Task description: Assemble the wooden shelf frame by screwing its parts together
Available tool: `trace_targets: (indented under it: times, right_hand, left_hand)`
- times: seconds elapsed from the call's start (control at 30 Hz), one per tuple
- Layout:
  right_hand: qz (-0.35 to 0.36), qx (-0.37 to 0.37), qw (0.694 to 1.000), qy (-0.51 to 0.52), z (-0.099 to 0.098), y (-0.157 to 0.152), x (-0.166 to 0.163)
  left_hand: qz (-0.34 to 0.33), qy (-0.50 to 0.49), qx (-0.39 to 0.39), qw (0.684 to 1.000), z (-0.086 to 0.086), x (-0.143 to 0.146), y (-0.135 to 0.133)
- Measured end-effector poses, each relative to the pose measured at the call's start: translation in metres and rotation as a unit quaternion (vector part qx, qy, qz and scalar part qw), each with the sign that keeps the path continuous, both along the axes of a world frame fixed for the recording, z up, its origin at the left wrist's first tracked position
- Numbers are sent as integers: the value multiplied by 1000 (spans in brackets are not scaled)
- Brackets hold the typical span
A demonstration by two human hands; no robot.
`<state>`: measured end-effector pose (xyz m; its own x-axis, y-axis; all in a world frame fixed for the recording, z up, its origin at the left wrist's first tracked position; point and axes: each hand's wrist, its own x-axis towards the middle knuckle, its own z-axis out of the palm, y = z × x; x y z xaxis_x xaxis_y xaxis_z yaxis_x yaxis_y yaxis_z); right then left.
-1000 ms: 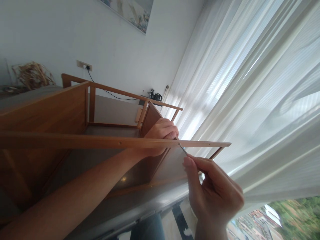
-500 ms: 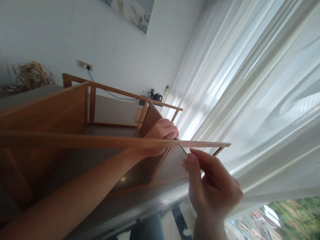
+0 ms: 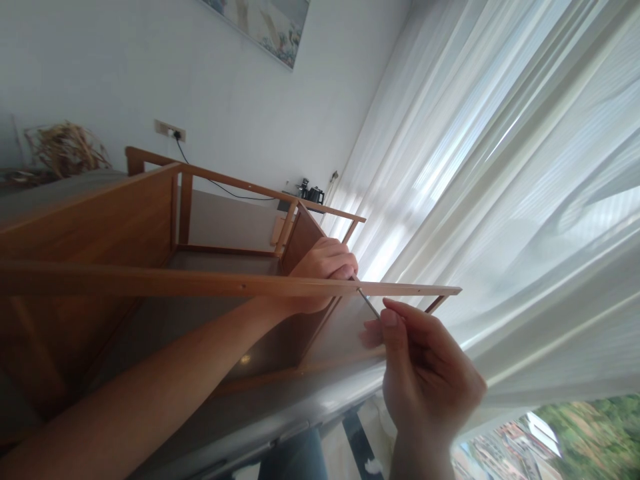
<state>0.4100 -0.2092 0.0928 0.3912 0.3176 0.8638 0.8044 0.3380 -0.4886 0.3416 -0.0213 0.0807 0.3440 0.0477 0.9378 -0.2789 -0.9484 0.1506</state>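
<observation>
My left hand [image 3: 324,261] is closed over the top edge of an upright wooden panel [image 3: 305,230], just behind the near wooden rail [image 3: 200,281]. The left forearm passes beneath that rail. My right hand [image 3: 425,373] is in front of the rail, pinching a thin metal hex key [image 3: 369,304] between thumb and fingers. The key's far tip meets a small fastener in the rail's face, close to the left hand. Its near end is hidden by the fingers, some of which are blurred.
The wooden frame has a far rail [image 3: 225,179] and a left panel [image 3: 100,247]. White curtains [image 3: 480,200] hang on the right. Behind stand a black kettle [image 3: 315,195] and a wall socket [image 3: 170,130] with a cord. Dried stalks [image 3: 70,147] lie at far left.
My right hand has shifted slightly right, and its fingers have changed position around the hex key, showing more of the shaft. My left hand and the wooden frame look unmoved.
</observation>
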Motion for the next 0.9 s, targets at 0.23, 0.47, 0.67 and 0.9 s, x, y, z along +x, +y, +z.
trace_targets:
  times: [0.23,0.47,0.67,0.9]
  right_hand:
    - [64,-43,993,-92,-9,-11,19]
    - [10,-31,989,-141,-10,-11,29]
    - [-79,3,982,-169,-4,-9,25]
    - [-72,-15,986,-148,3,-8,19]
  left_hand:
    - [-2,-14,2,1000,1,1,0]
    - [3,-2,-3,1000,1,0,-2]
    - [3,-7,6,1000,1,1,-1]
    - [2,-10,5,1000,3,0,-2]
